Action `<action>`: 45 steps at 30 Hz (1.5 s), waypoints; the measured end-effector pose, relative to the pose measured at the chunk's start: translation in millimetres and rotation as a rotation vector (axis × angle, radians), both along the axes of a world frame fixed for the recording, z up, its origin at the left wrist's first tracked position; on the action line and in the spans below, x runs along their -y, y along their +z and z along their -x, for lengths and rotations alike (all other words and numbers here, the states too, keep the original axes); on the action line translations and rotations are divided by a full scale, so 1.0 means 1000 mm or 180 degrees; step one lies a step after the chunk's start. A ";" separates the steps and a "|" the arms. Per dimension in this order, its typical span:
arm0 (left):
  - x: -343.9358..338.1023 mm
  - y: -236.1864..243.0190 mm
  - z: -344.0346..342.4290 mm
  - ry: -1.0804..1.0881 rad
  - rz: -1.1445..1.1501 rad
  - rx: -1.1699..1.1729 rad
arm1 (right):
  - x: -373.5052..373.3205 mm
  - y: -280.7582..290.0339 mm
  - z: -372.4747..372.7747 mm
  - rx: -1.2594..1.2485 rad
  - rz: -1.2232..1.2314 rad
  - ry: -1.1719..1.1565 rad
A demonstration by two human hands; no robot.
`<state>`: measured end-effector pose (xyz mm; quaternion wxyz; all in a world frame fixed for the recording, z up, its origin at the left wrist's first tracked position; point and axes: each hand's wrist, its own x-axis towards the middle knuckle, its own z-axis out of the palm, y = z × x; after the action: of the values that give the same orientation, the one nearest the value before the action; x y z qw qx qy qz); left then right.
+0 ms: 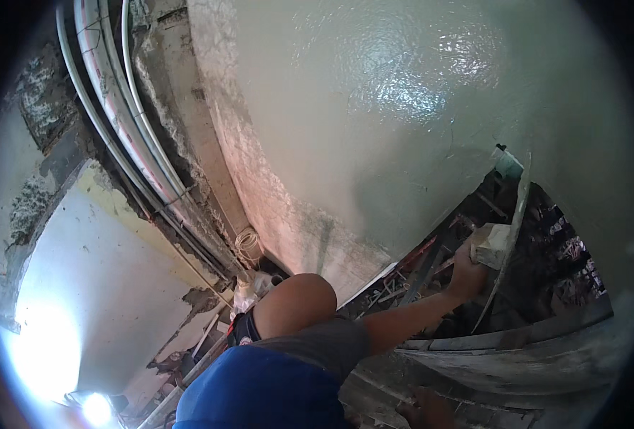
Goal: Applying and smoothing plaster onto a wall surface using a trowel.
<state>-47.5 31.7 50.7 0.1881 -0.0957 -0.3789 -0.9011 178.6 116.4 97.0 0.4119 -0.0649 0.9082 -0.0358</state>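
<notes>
My left hand (469,268) is closed round the pale block-like handle (491,245) of a plastering float. The float's thin, flat blade (514,230) shows almost edge-on, running from upper right to lower left beside the handle. A large, wet greenish-grey plastered surface (345,136) spreads above it and shines where light strikes. The blade's upper tip reaches close to that surface in the picture. At the lower edge a dim brown shape (431,409) may be my right hand; shadow hides its fingers and anything in them.
Behind the float lies dark clutter (431,275), with a board's edge (503,339) below. White pipes (113,107) run down broken masonry at left, near a coiled cable (247,244). My bent knee (299,304) is beside the plastered surface. A bright lamp (96,409) shines at lower left.
</notes>
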 end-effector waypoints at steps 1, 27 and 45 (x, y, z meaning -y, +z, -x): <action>-0.002 0.001 0.000 0.0057 -0.0027 -0.0082 | -0.001 -0.003 -0.001 -0.0062 0.0025 0.0025; -0.008 -0.073 0.035 0.2717 0.3815 -0.0476 | -0.014 -0.044 -0.010 -0.0169 -0.0003 -0.0001; -0.041 -0.026 -0.007 -0.0616 0.0125 0.0379 | -0.217 -0.130 -0.263 -0.1261 -0.1562 -0.4218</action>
<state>-40.6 73.0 24.9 0.0754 -0.0819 -0.3959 -0.9115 441.4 333.1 -32.8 0.1347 0.5867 0.7962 -0.0605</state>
